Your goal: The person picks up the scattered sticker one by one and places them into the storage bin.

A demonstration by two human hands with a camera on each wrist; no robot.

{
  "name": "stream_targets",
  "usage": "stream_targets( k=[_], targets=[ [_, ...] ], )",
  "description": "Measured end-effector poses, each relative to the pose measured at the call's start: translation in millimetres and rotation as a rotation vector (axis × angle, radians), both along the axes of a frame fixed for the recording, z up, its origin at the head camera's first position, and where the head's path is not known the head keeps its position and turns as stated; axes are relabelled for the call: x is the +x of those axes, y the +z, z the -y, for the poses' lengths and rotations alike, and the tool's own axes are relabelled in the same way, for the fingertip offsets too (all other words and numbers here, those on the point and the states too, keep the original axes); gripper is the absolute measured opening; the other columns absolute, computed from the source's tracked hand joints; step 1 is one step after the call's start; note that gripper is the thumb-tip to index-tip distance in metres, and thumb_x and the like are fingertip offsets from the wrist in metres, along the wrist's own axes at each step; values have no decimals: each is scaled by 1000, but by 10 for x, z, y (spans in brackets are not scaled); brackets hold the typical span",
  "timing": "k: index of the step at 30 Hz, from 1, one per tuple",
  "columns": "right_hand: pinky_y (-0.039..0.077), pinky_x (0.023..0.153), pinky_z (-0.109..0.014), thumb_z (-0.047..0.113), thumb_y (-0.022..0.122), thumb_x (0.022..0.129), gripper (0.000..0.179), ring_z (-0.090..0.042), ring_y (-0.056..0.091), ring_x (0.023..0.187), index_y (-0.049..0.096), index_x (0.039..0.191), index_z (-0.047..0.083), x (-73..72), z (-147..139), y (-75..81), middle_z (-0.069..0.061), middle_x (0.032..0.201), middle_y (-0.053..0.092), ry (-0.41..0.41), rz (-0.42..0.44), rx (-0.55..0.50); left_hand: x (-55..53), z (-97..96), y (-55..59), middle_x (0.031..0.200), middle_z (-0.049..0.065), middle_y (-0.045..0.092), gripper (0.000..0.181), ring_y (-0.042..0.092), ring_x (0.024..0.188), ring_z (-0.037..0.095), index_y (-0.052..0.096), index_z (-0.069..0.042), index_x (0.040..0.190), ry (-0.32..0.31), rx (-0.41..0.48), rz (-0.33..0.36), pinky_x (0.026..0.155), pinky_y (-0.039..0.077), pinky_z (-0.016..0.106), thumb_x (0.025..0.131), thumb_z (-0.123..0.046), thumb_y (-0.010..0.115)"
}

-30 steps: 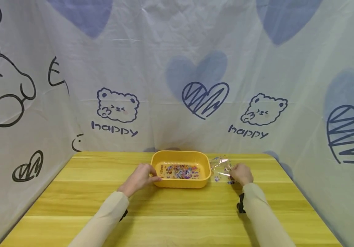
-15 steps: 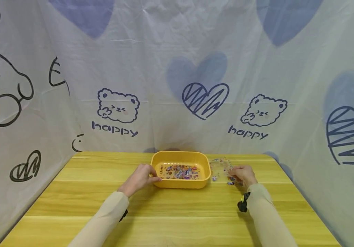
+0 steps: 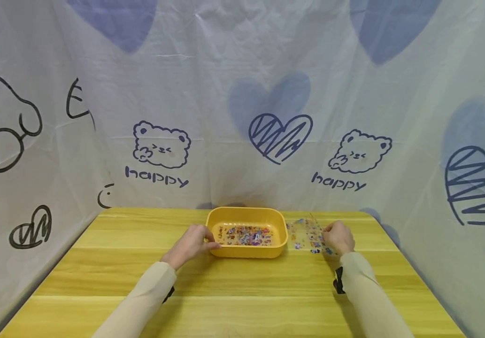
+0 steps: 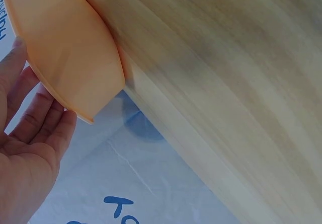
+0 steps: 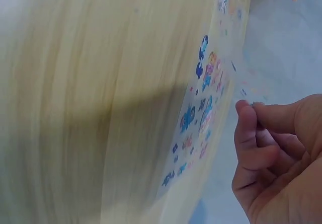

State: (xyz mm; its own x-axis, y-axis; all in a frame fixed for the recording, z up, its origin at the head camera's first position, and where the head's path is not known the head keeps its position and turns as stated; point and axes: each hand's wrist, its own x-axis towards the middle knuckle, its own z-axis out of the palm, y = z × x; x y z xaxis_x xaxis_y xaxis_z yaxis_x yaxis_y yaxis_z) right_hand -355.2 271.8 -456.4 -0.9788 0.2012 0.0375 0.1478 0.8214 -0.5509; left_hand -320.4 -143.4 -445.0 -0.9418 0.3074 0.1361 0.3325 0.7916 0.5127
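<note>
My left hand [image 3: 192, 244] holds the left end of a yellow plastic tub [image 3: 248, 252], thumb toward the front corner. In the left wrist view, the fingertips [image 4: 68, 118] lie along the rim of the tub [image 4: 75, 53]. Right of the tub is a clear sticker sheet [image 3: 307, 237] printed with small colourful figures. Beside its right end, my right hand [image 3: 339, 238] pinches thumb against forefinger. The right wrist view has a small bluish bit at those fingertips and faint clear film close by, while most of the sheet [image 5: 193, 116] lies on the table.
Many small colourful stickers [image 3: 248, 235] cover the tub's floor. The wood-grain table [image 3: 242, 295] ends at a white cloth [image 3: 225, 188] printed with hearts and bears. More cloth hangs at both sides.
My right hand has shifted slightly right, its fingers loosening and then pinching again. The shiny, raised film now lies flatter with more prints showing. The left hand stays on the tub.
</note>
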Motion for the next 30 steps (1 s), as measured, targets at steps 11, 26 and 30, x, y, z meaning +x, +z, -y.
stream_targets(
  k=[11,26,30],
  targets=[
    [39,51,-30,12,52,90,23,-19,53,58,70,90,-3,21,-91,7,-12,75,67,-21,-29,-140,39,21,-28,80,2,74,11,57,65,8,77,-12,79,-15,25,-28,56,48,21,82,-23,79],
    [54,58,-26,24,62,95,30,-9,60,64,70,112,1,148,-97,180,-7,88,73,-124,-131,-492,40,15,-13,80,1,74,12,56,64,8,77,-13,78,-23,23,-41,55,47,21,82,-24,78],
    [53,57,-23,24,64,94,31,-6,62,65,69,115,1,142,-79,203,-9,95,75,-122,-124,-579,36,9,-11,80,1,74,12,56,64,8,77,-13,78,-18,25,-40,55,48,21,82,-24,79]
  ],
)
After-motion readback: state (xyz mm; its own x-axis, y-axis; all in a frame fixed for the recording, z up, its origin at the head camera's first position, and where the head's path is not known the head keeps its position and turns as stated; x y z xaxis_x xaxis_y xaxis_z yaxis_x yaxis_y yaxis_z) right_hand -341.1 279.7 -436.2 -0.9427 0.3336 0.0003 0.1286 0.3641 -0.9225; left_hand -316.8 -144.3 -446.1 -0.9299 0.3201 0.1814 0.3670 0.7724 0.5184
